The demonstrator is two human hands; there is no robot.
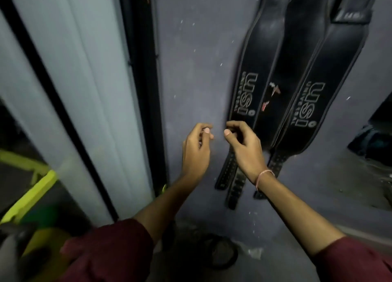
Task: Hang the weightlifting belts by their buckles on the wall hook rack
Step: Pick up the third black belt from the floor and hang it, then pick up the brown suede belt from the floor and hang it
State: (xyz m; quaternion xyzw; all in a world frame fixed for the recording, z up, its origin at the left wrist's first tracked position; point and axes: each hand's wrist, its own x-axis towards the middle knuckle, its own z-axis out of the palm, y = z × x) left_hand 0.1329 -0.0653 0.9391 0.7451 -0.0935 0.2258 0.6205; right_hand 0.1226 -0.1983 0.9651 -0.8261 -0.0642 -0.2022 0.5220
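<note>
Bare, speckled grey-blue wall (191,69) spreads above both hands' fingers. Three long black leather weightlifting belts (261,74) hang flat just right of them, tapered perforated tails dangling below. Left hand (196,150) and right hand (244,148) curl loosely, empty.

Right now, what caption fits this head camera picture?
Three black leather belts hang on the grey wall; both empty hands hover nearby.

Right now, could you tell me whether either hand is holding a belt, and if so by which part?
Nothing is held. The left hand and right hand are loosely curled and empty in front of the wall; the belts hang on their own.
</note>
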